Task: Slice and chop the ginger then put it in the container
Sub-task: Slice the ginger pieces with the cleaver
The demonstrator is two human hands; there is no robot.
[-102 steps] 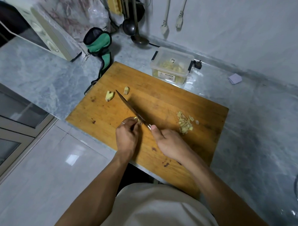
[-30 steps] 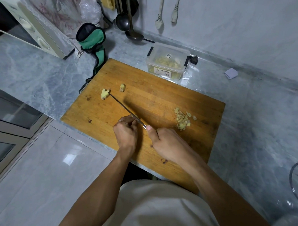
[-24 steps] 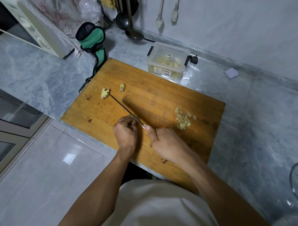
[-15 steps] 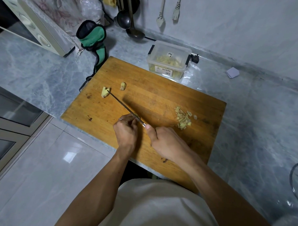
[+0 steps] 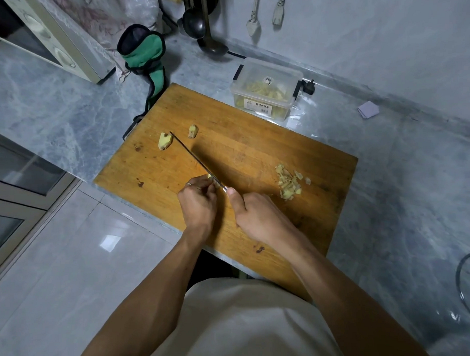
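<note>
Pinching a small pale ginger piece [image 5: 210,177] under the thin steel knife [image 5: 194,160] gripped by the right hand [image 5: 256,219], the left hand [image 5: 199,203] was mid-slicing (two yellow ginger chunks [image 5: 165,141] beyond it uncut, a chopped ginger pile [image 5: 289,181] right of both hands awaiting the clear plastic container [image 5: 264,89]).

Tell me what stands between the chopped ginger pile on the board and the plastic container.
Nothing visible does. The chopped ginger pile lies on the cutting board, and only bare board separates it from the container, which stands just past the far edge. Its top looks open, though a clear lid cannot be ruled out.
</note>
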